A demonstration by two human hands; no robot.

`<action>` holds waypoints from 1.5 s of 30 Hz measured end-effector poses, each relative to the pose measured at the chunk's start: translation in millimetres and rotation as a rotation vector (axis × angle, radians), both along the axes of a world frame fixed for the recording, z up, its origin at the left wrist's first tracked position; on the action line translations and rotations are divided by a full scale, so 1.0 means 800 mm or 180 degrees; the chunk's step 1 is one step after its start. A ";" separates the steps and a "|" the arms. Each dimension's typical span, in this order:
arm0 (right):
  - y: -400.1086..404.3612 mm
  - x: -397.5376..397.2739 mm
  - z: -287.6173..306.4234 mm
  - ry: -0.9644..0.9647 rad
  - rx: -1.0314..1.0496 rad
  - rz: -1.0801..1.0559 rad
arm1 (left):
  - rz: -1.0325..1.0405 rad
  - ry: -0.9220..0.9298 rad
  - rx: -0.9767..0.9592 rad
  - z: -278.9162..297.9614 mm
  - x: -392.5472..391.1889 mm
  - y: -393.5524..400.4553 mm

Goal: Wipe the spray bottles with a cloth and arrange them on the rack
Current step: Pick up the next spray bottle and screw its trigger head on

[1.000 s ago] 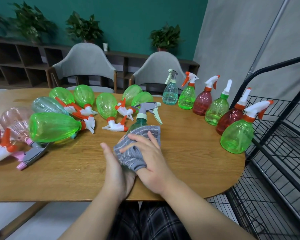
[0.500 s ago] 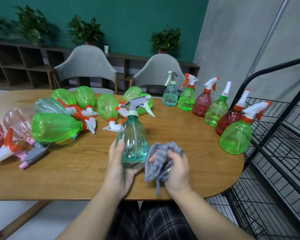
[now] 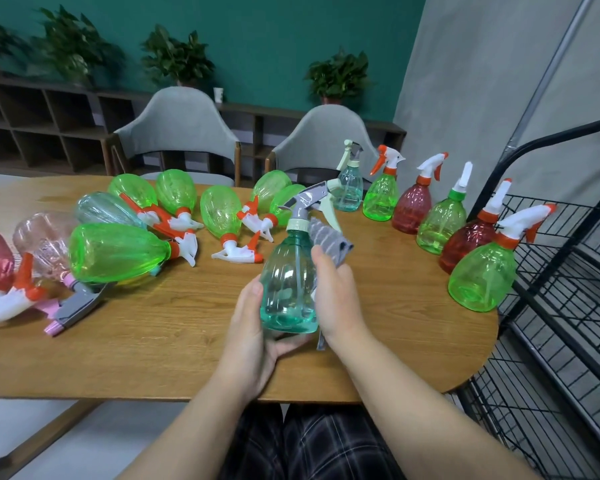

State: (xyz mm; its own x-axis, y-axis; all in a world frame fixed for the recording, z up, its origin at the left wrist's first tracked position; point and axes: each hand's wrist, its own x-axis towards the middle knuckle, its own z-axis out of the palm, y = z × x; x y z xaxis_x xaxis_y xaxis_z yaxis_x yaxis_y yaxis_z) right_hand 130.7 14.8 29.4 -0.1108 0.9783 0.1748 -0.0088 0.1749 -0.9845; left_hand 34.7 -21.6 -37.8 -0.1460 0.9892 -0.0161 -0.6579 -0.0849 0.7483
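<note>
Head view: left hand [image 3: 253,336] cups the base of an upright teal spray bottle [image 3: 290,289] held above the tabletop's [image 3: 153,341] near edge, fingers curled under it, while right hand [image 3: 338,299] presses a grey cloth [image 3: 328,242] against the bottle's right side, fingers wrapped around the cloth. Six bottles stand along the right edge beside the black wire rack [image 3: 568,271]; others lie toward the left and far edges.

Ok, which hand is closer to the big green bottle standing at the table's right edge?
Right. The right hand, pressing the cloth against the teal bottle, is nearer the green bottle; the left hand is beyond the teal bottle.
</note>
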 end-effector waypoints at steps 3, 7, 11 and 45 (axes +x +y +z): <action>0.003 -0.003 -0.016 -0.0593 0.0758 0.0042 | -0.0096 0.0136 0.0006 0.002 0.000 0.003; 0.006 0.006 -0.033 -0.1188 0.1661 0.0142 | -0.0191 0.0286 0.0079 0.004 0.001 0.003; -0.002 0.011 -0.044 -0.1198 0.1908 0.0301 | -0.0208 0.0267 0.0036 0.007 0.005 0.001; 0.000 0.009 -0.002 -0.0321 0.0211 -0.0034 | -0.0309 0.0248 -0.0124 -0.001 0.000 0.004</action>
State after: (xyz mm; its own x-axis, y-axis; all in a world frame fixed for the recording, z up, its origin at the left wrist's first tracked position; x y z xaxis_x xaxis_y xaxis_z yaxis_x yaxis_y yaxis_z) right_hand 137.9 14.7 28.0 -0.1208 0.9662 0.2277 0.0918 0.2393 -0.9666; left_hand 34.4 -18.3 -38.7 -0.0518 0.9975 -0.0472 -0.6013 0.0066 0.7990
